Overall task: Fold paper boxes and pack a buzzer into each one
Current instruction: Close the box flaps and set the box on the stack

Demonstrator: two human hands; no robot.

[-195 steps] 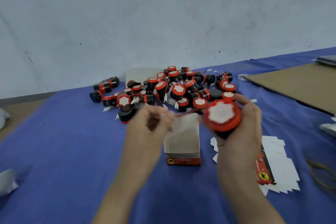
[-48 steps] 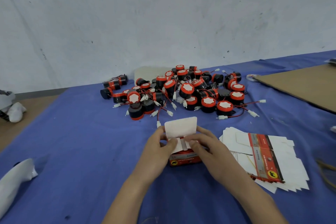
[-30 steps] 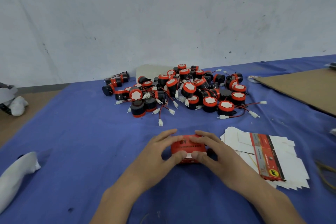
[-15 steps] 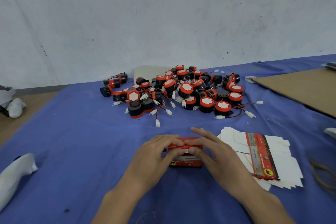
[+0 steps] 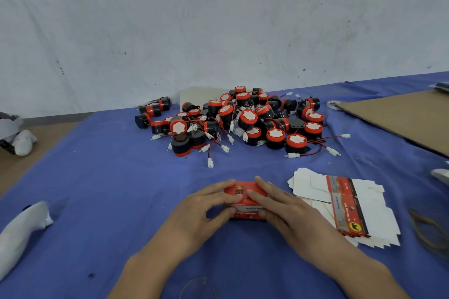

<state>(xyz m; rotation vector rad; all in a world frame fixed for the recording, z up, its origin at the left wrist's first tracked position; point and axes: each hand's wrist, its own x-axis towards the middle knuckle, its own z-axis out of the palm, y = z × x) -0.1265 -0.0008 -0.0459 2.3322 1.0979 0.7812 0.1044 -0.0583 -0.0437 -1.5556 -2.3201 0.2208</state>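
Note:
A small red paper box [image 5: 246, 211] stands on the blue cloth [image 5: 102, 182] in front of me, its lid folded down. My left hand [image 5: 201, 211] lies on its left half and my right hand [image 5: 286, 209] on its right half. Both hands have their fingers across the top and their thumbs against the front face, pinching the box. Whatever is inside is hidden. A heap of red-and-black buzzers [image 5: 243, 119] with red wires and white plugs lies beyond the box.
A stack of flat unfolded boxes [image 5: 340, 201] lies right of my right hand, and a rubber band [image 5: 427, 228] beyond it. A brown cardboard sheet [image 5: 408, 114] covers the far right. A white bundle [image 5: 19, 233] lies at the left edge. A grey wall rises behind.
The box's white flap was folded down and the lid shut. My hands then settled onto the top and front of the box, which stays in the same spot.

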